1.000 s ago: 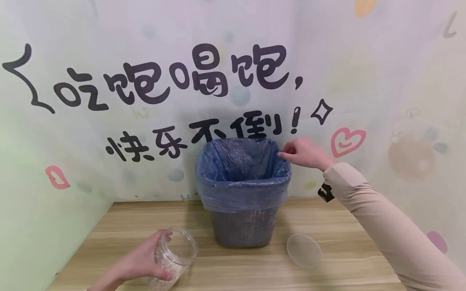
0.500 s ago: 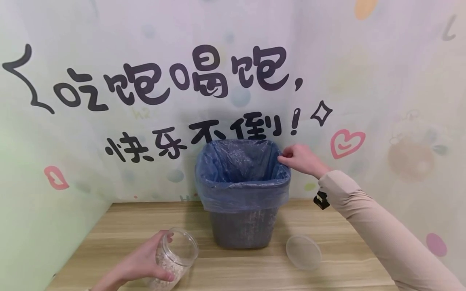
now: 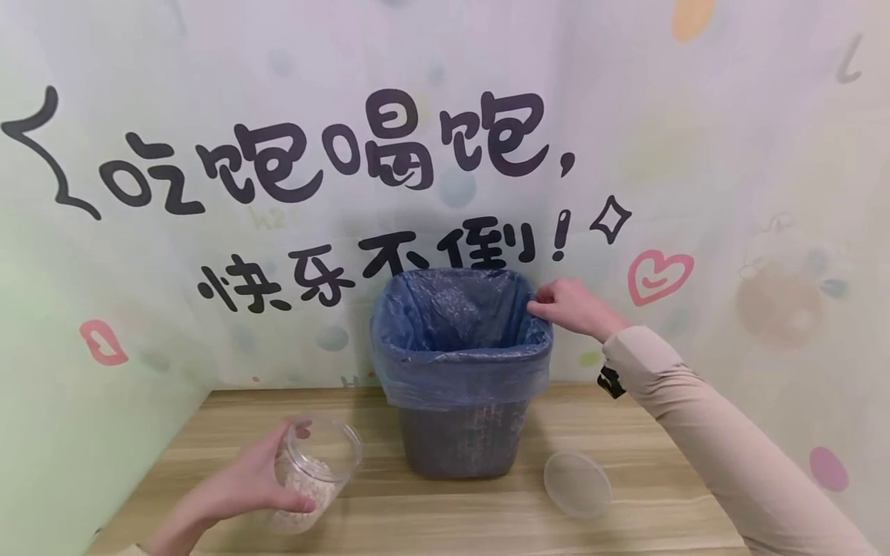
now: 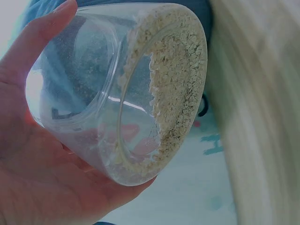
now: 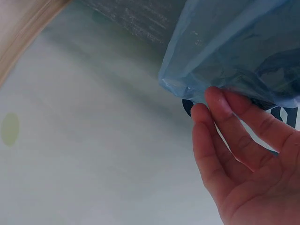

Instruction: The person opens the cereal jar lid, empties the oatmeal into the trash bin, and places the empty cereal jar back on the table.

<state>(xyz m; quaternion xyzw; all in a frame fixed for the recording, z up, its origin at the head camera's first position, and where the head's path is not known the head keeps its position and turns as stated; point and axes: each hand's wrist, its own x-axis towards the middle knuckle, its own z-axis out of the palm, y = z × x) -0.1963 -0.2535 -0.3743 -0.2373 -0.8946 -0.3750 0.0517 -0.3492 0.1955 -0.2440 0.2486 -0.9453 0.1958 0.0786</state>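
My left hand (image 3: 253,483) grips a clear jar (image 3: 332,436) round its side, its mouth uncovered and tilted toward the upper right. Pale flakes like rolled oats (image 4: 176,79) lie in the jar's lower part, as the left wrist view shows. At the middle back stands a grey trash bin (image 3: 462,440), lined with a blue plastic trash bag (image 3: 466,382) folded over the rim. My right hand (image 3: 573,307) pinches the bag at the bin's right rim; in the right wrist view its bent fingers (image 5: 220,105) meet the bag's edge and the thumb is hidden.
A round translucent lid (image 3: 577,485) lies flat on the wooden table (image 3: 431,517), right of the bin. Close behind the bin rises a pale wall (image 3: 278,46) with large black lettering, and another wall (image 3: 42,432) borders the table on the left.
My left hand has moved the jar slightly up and left over the last half second. My right hand has come down a little to the bag's rim; bin and lid stay put.
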